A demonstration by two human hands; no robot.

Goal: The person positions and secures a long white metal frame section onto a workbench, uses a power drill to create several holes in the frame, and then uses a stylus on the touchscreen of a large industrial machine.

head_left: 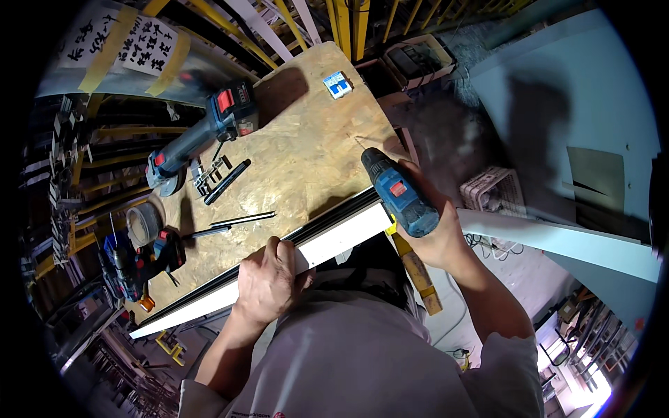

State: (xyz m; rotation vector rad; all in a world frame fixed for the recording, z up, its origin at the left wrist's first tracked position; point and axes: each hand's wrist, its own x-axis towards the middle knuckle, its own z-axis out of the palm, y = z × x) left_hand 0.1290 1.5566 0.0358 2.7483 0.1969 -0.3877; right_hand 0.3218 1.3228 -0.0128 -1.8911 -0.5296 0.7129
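My left hand (pixel 265 282) is closed around a long white and black profile (pixel 341 240), which lies along the near edge of a wooden board worktop (pixel 300 167). In my right hand (pixel 446 233) is a blue and black cordless drill (pixel 401 195), held over the profile's right end. Its thin bit points away from me, over the board, apart from the profile. Two slim dark strips (pixel 244 219) rest on the worktop beyond my left hand. A black pen-like tool (pixel 228 182) lies farther off, beside several small metal pieces (pixel 209 177).
A cordless angle grinder (pixel 191 139) lies at the board's far left, and a small blue and white box (pixel 337 85) near its far end. A tape roll (pixel 143 223) and another drill (pixel 125 265) are at the left. A white crate (pixel 493 191) stands on the floor at right.
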